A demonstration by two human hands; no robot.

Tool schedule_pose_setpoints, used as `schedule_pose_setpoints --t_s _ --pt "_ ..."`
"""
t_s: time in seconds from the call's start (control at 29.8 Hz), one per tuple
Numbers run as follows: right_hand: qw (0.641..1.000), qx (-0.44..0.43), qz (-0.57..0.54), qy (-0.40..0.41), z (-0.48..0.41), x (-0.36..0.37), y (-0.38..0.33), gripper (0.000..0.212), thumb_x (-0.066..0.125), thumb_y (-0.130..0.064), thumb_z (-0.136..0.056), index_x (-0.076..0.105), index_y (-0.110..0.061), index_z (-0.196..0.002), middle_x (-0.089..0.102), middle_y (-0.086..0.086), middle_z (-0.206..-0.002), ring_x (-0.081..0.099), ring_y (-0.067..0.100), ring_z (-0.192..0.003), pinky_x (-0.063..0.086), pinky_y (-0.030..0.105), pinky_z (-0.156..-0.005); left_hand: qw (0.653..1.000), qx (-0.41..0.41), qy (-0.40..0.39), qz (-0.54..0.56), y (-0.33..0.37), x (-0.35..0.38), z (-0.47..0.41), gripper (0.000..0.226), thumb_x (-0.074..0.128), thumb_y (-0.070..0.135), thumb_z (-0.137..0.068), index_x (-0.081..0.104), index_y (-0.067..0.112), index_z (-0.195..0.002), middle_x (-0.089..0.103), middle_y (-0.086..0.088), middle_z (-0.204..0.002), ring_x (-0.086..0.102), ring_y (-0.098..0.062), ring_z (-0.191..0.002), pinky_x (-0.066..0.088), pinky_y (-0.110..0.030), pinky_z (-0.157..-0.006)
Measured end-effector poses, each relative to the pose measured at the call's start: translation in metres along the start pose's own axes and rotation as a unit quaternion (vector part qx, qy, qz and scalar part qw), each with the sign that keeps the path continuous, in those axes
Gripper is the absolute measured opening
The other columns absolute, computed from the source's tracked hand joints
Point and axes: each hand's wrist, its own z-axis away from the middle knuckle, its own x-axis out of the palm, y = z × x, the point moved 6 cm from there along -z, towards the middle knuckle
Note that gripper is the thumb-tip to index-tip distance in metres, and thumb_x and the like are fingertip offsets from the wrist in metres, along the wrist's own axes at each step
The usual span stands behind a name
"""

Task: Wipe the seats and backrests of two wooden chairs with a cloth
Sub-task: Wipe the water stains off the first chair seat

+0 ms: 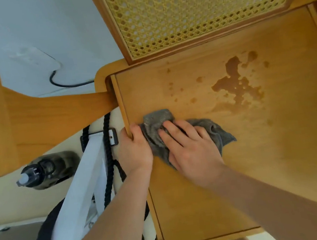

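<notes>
Pressing the cloth [157, 120] near the left edge of the seat [275, 156], my right hand [192, 151] lay flat, fingers spread; limp and soft, I reckoned, best worked under the palm. My left hand [135, 151] clamped that edge.

we read this as home, likely dining corner: wooden chair [236, 160] with cane-weave backrest [191, 9], second wooden piece [36, 122] beside it, white wall [65, 22] with plug socket [33, 56], black cable [66, 84], dark bottle [47, 170] on cream floor [6, 204].
</notes>
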Motion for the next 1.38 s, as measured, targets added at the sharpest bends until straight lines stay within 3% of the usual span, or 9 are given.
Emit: schedule_pose_setpoints --t_s 0.17,0.3,0.47,0.64,0.74,0.91,1.04,1.14,1.38 --pt "0.997 0.071 -0.017 0.010 -0.104 -0.001 -0.004 0.059 0.025 -0.036 -0.091 0.048 -0.011 -0.140 0.043 0.007 -0.149 0.038 0.028 -0.136 0.031 0.042 -0.095 0.994 0.037 0.060 -0.078 0.005 -0.003 -0.002 0.039 0.023 0.038 -0.101 0.053 0.014 -0.094 0.043 0.007 -0.069 0.042 -0.021 -0.067 0.033 -0.031 -0.060" --pt "0.989 0.132 -0.021 0.060 -0.147 -0.006 -0.003 0.046 0.045 -0.021 -0.092 0.049 -0.010 -0.137 0.044 0.009 -0.144 0.036 0.030 -0.134 0.033 0.043 -0.097 0.994 0.024 0.048 -0.099 0.010 -0.003 0.001 0.032 0.021 0.033 -0.102 0.044 0.017 -0.088 0.035 0.014 -0.062 0.032 -0.010 -0.055 0.026 -0.032 -0.057" --pt "0.998 0.003 -0.053 0.031 -0.094 -0.002 -0.018 0.053 0.049 -0.050 -0.091 0.056 -0.016 -0.132 0.050 0.002 -0.140 0.040 0.024 -0.132 0.031 0.039 -0.097 0.993 0.012 0.024 -0.116 0.008 -0.002 0.001 0.028 0.019 0.036 -0.101 0.040 0.020 -0.092 0.036 0.010 -0.063 0.039 -0.020 -0.062 0.029 -0.032 -0.058" --pt "0.998 -0.057 -0.004 0.024 -0.153 -0.012 0.011 0.049 0.036 -0.028 -0.085 0.060 -0.019 -0.127 0.054 -0.001 -0.138 0.048 0.026 -0.126 0.041 0.042 -0.090 0.992 -0.002 0.030 -0.120 0.014 -0.003 0.000 0.029 0.020 0.031 -0.102 0.041 0.017 -0.089 0.038 0.009 -0.061 0.033 -0.011 -0.053 0.021 -0.030 -0.051" --pt "0.999 0.000 0.001 0.053 -0.135 -0.024 0.061 0.047 0.042 -0.024 -0.081 0.063 -0.017 -0.123 0.059 0.000 -0.134 0.053 0.030 -0.119 0.046 0.043 -0.084 0.993 0.006 0.027 -0.117 0.014 -0.004 0.000 0.031 0.019 0.031 -0.102 0.043 0.015 -0.090 0.039 0.009 -0.060 0.033 -0.008 -0.052 0.023 -0.030 -0.052" --pt "0.968 0.240 -0.007 0.065 -0.104 -0.034 0.094 0.047 0.047 -0.019 -0.091 0.050 -0.012 -0.137 0.044 0.006 -0.146 0.036 0.034 -0.133 0.037 0.053 -0.097 0.992 -0.004 0.023 -0.124 0.012 -0.002 -0.002 0.031 0.019 0.033 -0.101 0.041 0.016 -0.090 0.042 0.007 -0.060 0.039 -0.015 -0.052 0.026 -0.030 -0.052" --pt "0.999 -0.001 -0.043 -0.020 -0.133 0.001 -0.021 0.067 0.051 -0.045 -0.084 0.040 -0.017 -0.145 0.035 0.000 -0.152 0.025 0.027 -0.142 0.025 0.046 -0.107 0.992 -0.002 0.024 -0.124 0.013 -0.002 -0.001 0.025 0.021 0.031 -0.101 0.039 0.019 -0.089 0.038 0.010 -0.060 0.037 -0.016 -0.053 0.027 -0.031 -0.053" --pt "0.999 -0.047 -0.004 0.001 -0.129 -0.004 0.003 0.058 0.037 -0.038 -0.089 0.045 -0.021 -0.143 0.040 -0.004 -0.151 0.031 0.021 -0.141 0.025 0.039 -0.106 0.992 0.005 0.041 -0.122 0.014 -0.002 -0.003 0.023 0.022 0.031 -0.101 0.038 0.020 -0.089 0.036 0.011 -0.059 0.033 -0.015 -0.052 0.028 -0.032 -0.054" --pt "0.979 0.198 0.040 0.005 -0.078 -0.025 0.106 0.057 0.032 -0.049 -0.096 0.030 -0.030 -0.150 0.027 -0.004 -0.158 0.016 0.022 -0.147 0.016 0.047 -0.112 0.991 0.010 0.029 -0.127 0.012 -0.003 -0.003 0.029 0.019 0.033 -0.101 0.039 0.016 -0.089 0.038 0.007 -0.059 0.032 -0.011 -0.051 0.022 -0.031 -0.051"
